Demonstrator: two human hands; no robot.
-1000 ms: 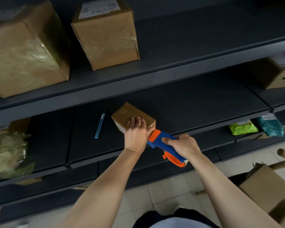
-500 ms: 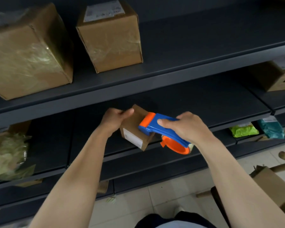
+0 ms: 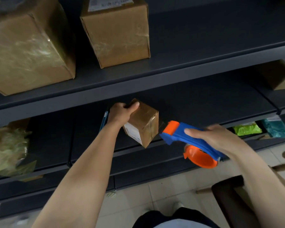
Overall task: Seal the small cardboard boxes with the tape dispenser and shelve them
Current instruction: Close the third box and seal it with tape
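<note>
Two hands are working in front of the dark metal shelving (image 3: 187, 66). My left hand (image 3: 120, 111) is gripping the small cardboard box (image 3: 144, 124) by its left end. The thumb is curling over the top edge and the other fingers are wrapping round the far side, where I cannot see them. The box is hanging tilted in the air just in front of the middle shelf, showing a white label on its lower near face and glossy tape across its brown side. My right hand (image 3: 212, 137) is clasping the tape dispenser (image 3: 186, 139), fingers curling round the blue handle. Its orange roller is pointing at the box's right corner, just beside it; I cannot tell whether they are touching, since that spot is blurring. The orange tape wheel is hanging below my right palm. A blue pen (image 3: 104, 120) is lying on the middle shelf behind my left wrist. Two larger boxes (image 3: 26, 46) are sitting on the upper shelf, both shining with tape. Another box (image 3: 280, 76) is sitting far right. Pale shredded filler (image 3: 5, 150) is bulging at the left, and a green packet (image 3: 246, 129) and a teal packet (image 3: 275, 127) are lying lower right.
</note>
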